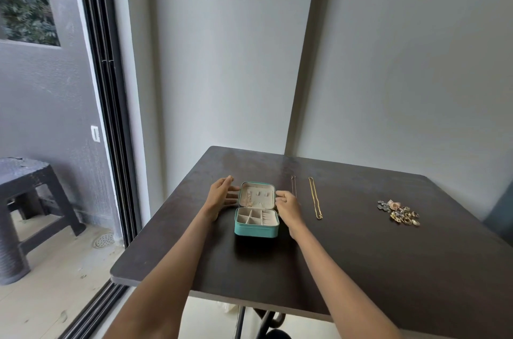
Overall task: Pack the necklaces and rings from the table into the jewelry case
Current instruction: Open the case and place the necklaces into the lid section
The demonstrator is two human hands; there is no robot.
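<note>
A teal jewelry case [256, 230] stands open on the dark table [361, 255], its beige lid raised and its divided tray showing. My left hand [222, 194] lies at the lid's left edge with fingers straight, touching it. My right hand [287, 206] holds the lid's right edge with curled fingers. A gold chain necklace [315, 197] lies stretched out to the right of the case. A thinner dark chain [293, 186] lies between it and my right hand. A pile of several rings [399, 213] sits farther right.
The table stands against a grey wall [388, 61]. A sliding glass door frame [111, 116] runs along the left, with a dark stool [27, 186] outside on the balcony floor. The table's near left corner [116, 273] overhangs the door track.
</note>
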